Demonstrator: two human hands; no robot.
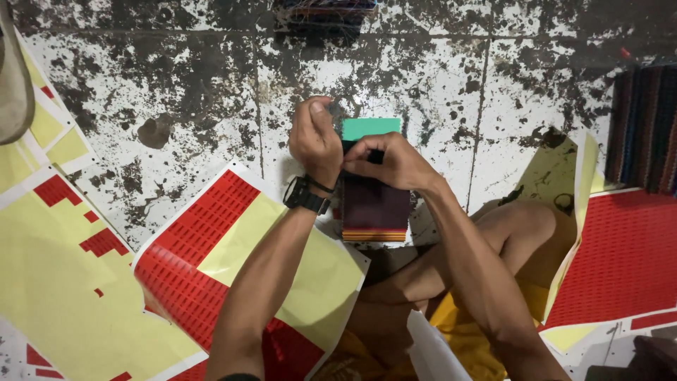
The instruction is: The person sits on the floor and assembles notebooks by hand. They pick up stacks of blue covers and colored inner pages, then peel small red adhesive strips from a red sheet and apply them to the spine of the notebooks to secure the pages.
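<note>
My left hand (315,137) is raised in a fist above a stack of small coloured cards (374,204), and wears a black watch at the wrist. What it pinches is too small to make out. My right hand (391,161) presses down on the top of the stack with curled fingers. The stack has a dark maroon top card, a green card (371,128) showing at its far end, and red and orange edges at the near end. It lies on the worn spotted floor between my hands and my crossed legs.
Large yellow sheets with red patterned stickers lie on the floor at left (211,247) and right (624,254). A striped cloth (645,130) sits at the far right. A bundle of coloured items (324,10) lies at the top edge.
</note>
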